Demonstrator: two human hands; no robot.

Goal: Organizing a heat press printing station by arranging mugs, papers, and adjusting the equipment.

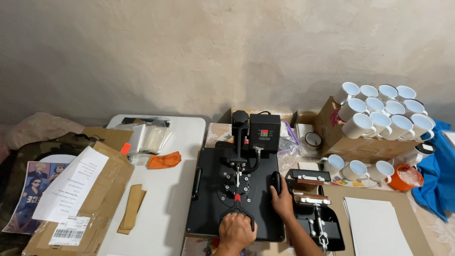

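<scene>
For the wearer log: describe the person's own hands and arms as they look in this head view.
Both hands are bare: no gloves, and no rings or watch that this view shows. The left hand shows only to the wrist at the bottom edge. The right hand leads into a bare forearm, with no sleeve, band or marking visible down to the frame edge.

a bare plaster wall [199,52], beige and mottled with pale stains, fills the upper half of the view, far beyond the fingers. soft, even light falls across it, dimming toward the left corner. below it stands a white table [161,189], to the left of the fingers. to their right, a surface covered with a pale floral cloth [438,232] runs to the frame's edge. a camouflage-patterned cloth [19,156] lies at the far left, well away from the fingers.
</scene>
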